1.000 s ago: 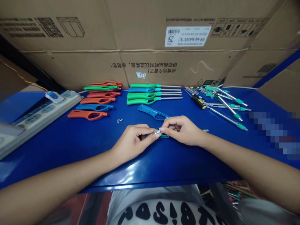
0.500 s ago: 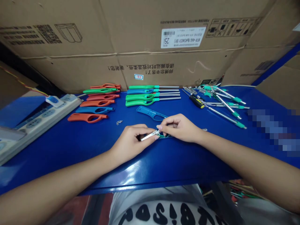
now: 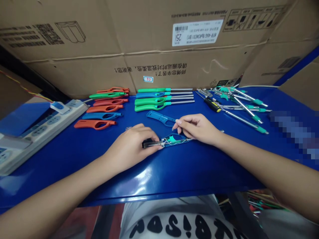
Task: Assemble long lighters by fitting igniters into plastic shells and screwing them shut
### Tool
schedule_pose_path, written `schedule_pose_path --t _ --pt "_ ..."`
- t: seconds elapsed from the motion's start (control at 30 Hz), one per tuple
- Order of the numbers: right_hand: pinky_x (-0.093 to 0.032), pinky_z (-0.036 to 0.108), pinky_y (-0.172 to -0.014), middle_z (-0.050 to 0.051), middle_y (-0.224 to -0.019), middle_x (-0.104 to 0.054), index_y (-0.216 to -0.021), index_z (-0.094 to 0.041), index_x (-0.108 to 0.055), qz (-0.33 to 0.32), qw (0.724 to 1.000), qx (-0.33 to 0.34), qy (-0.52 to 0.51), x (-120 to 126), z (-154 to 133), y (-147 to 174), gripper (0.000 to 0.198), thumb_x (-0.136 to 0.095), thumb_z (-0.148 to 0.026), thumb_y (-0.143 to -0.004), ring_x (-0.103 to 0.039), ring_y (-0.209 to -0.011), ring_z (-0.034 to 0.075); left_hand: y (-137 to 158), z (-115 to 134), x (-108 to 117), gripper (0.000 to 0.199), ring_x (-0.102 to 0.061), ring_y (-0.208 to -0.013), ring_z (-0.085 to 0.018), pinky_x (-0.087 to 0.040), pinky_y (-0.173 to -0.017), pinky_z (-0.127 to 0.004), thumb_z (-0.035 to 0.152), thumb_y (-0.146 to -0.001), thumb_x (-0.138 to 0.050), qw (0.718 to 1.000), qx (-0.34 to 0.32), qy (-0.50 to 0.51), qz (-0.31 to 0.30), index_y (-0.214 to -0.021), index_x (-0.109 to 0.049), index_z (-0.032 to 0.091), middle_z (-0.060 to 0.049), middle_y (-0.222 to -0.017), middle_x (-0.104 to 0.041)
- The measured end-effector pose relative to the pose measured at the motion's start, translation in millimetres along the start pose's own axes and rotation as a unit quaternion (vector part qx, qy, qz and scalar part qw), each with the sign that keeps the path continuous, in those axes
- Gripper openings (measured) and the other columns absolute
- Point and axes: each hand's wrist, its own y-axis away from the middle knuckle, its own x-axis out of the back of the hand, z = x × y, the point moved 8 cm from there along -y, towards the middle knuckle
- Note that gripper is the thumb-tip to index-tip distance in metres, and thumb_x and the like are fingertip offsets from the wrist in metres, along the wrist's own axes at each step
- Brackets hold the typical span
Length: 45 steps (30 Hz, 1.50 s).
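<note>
My left hand is closed around the rear end of an opened gas lighter. Its blue half-shell lies inside up, showing a clear tank, a teal trigger and thin white wires; a metal rod runs right, partly beneath my right hand. My right hand has thumb and forefinger pinched at the right end of a loose blue half-shell, which lies on the table just beyond the opened lighter. Part of the tank is hidden by my left fingers.
Orange, green and blue lighter handles line the left. Several lighters with metal rods lie at centre back. A screwdriver and loose rod assemblies are at right. A power strip borders the left; cardboard stands behind.
My right hand has left the tank's front end and moved up to the loose blue half-shell's end. My left hand still holds the opened lighter, whose trigger and wires are now exposed.
</note>
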Motion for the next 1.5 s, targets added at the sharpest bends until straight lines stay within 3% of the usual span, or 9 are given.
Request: schedule_pose_path --t 0.1,0.27,0.47,0.77,0.9,1.03,1.3,1.5 --pt "-0.028 0.022 -0.043 0.000 -0.066 -0.060 -0.084 -0.013 -0.071 -0.005 1.000 0.003 0.011 0.1 1.8 -0.3 0.047 -0.064 -0.059 -0.089 -0.038 -0.043 0.004 0.2 -1.0 -8.1 0.011 -0.063 -0.091 -0.019 -0.046 -0.079 -0.030 0.030 -0.090 -0.073 1.000 0.001 0.003 -0.009 -0.093 -0.073 0.020 -0.002 -0.096 -0.072" --pt "-0.027 0.022 -0.042 -0.001 -0.066 -0.059 -0.084 -0.013 -0.070 -0.010 0.999 0.004 0.030 -1.6 0.4 0.7 0.047 -0.064 -0.060 -0.089 -0.037 -0.044 0.005 1.7 -5.9 -11.3 0.019 -0.062 -0.075 -0.014 -0.043 -0.066 -0.026 0.034 -0.086 -0.079 1.000 0.020 0.020 -0.004 -0.098 -0.074 0.020 0.000 -0.090 -0.070" --pt "-0.028 0.023 -0.043 0.001 -0.072 -0.062 -0.086 -0.013 -0.070 -0.013 0.999 0.008 0.037 -1.2 -0.3 1.4 0.045 -0.063 -0.057 -0.089 -0.039 -0.045 0.005 1.4 -2.6 -8.8 0.016 -0.066 -0.080 -0.014 -0.046 -0.070 -0.024 0.031 -0.096 -0.066 0.999 0.014 0.035 -0.021 -0.102 -0.078 0.022 -0.001 -0.096 -0.073" --pt "-0.028 0.023 -0.044 0.001 -0.072 -0.064 -0.086 -0.013 -0.071 -0.017 0.999 0.025 0.044 -1.7 -3.3 2.0 0.040 -0.062 -0.051 -0.092 -0.038 -0.045 0.005 2.3 -1.5 -8.1 0.012 -0.063 -0.067 -0.010 -0.047 -0.064 -0.022 0.025 -0.092 -0.071 0.999 0.009 0.050 0.001 -0.101 -0.079 0.021 0.000 -0.092 -0.073" --pt "-0.040 0.023 -0.052 0.004 -0.079 -0.071 -0.091 -0.014 -0.075 -0.026 0.995 0.068 0.073 -4.0 -10.7 5.3 0.031 -0.064 -0.044 -0.093 -0.055 -0.058 0.009 1.9 -0.8 -7.4 0.011 -0.065 -0.069 -0.010 -0.048 -0.065 -0.022 0.022 -0.091 -0.073 0.999 0.000 0.055 0.001 -0.099 -0.080 0.021 0.000 -0.089 -0.073" --pt "-0.051 0.025 -0.064 0.008 -0.092 -0.076 -0.100 -0.017 -0.078 -0.059 0.981 0.137 0.121 -11.5 -19.5 12.2 0.027 -0.065 -0.039 -0.094 -0.068 -0.079 0.017 2.4 2.7 -8.1 0.014 -0.069 -0.078 -0.014 -0.050 -0.073 -0.025 0.022 -0.093 -0.070 0.999 -0.018 0.025 -0.007 -0.101 -0.081 0.022 -0.002 -0.090 -0.073" --pt "-0.053 0.025 -0.059 0.007 -0.107 -0.080 -0.114 -0.022 -0.078 -0.114 0.941 0.228 0.221 -24.5 -30.5 25.4 0.025 -0.065 -0.028 -0.094 -0.071 -0.071 0.015 3.4 2.3 -8.4 0.015 -0.069 -0.079 -0.015 -0.052 -0.074 -0.027 0.025 -0.095 -0.069 0.999 -0.031 0.026 -0.019 -0.101 -0.081 0.022 -0.003 -0.089 -0.072" --pt "-0.057 0.027 -0.092 0.006 -0.112 -0.079 -0.118 -0.019 -0.075 -0.134 0.902 0.300 0.281 -35.2 -39.5 35.6 0.028 -0.061 -0.020 -0.094 -0.075 -0.105 0.018 9.3 11.2 -12.4 0.022 -0.070 -0.078 -0.017 -0.053 -0.073 -0.029 0.024 -0.100 -0.059 0.996 -0.035 -0.073 -0.040 -0.101 -0.080 0.018 -0.006 -0.097 -0.070"
